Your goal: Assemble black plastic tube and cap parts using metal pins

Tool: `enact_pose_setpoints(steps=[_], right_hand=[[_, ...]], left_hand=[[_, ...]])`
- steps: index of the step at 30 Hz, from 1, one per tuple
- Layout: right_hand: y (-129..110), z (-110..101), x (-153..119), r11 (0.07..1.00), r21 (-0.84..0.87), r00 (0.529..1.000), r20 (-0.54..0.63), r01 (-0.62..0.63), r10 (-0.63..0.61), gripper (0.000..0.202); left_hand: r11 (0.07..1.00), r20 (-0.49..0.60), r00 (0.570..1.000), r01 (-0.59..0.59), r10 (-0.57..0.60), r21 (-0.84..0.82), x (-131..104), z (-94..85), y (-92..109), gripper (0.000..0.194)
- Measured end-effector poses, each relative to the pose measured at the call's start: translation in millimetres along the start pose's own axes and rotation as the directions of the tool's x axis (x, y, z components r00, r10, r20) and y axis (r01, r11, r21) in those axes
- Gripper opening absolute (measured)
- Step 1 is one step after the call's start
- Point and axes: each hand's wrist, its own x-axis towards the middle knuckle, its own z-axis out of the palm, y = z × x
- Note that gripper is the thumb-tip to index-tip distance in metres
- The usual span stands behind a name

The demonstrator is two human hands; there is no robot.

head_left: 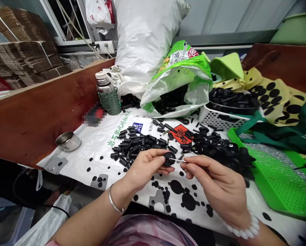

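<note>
Round black part (169, 159) is in your left hand (148, 168), at the fingertips: thumb over the near edge, fingers curled around and behind it, grip closed on it. Part sits just beyond your thumb tip, face roughly toward you, raised over the sheet.

Your right hand (219, 186) pinches a thin metal piece (178, 160) between thumb and index finger, other fingers curled in. Piece points left and reaches the part's face; can't tell whether its tip is seated in it. Part lies just left of your right fingertips, not held by them.

Right behind your left hand: loose heap of short black cylinders (135, 145) on the printed white sheet (76, 164). Beyond your right hand: second heap of mixed black pieces (214, 147), near the green tray (276, 186). Red diamond print (181, 134) shows between the heaps.

Further back: white perforated basket (210, 116) loaded with more black pieces, and left of it a green-and-white bag (153, 92), mouth toward you, black parts inside. Large white sack (142, 37) stands behind the bag.

Left side: thermos (109, 99) in a green woven sleeve, upright; metal cup (68, 141) nearer you, by the brown board (40, 109).
</note>
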Motion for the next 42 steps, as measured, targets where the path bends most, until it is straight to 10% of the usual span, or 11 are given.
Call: enact_pose_setpoints(steps=[18,34,42], right_hand=[[-12,-1,-2,0.876,-0.255,0.904,0.242,0.410,-0.353,0.017],[-28,-6,-12,0.890,-0.331,0.942,0.225,0.313,-0.248,0.013],[-31,-2,-7,0.912,-0.234,0.928,0.242,0.338,-0.282,0.016]], left_hand=[[0.977,0.058,0.997,-0.066,0.056,0.201,-16,-2.8,-1,0.027],[0.567,0.326,0.888,-0.458,0.324,0.685,-29,-20.6,6,0.042],[0.885,0.253,0.942,-0.304,0.222,0.354,-27,-12.7,0,0.040]])
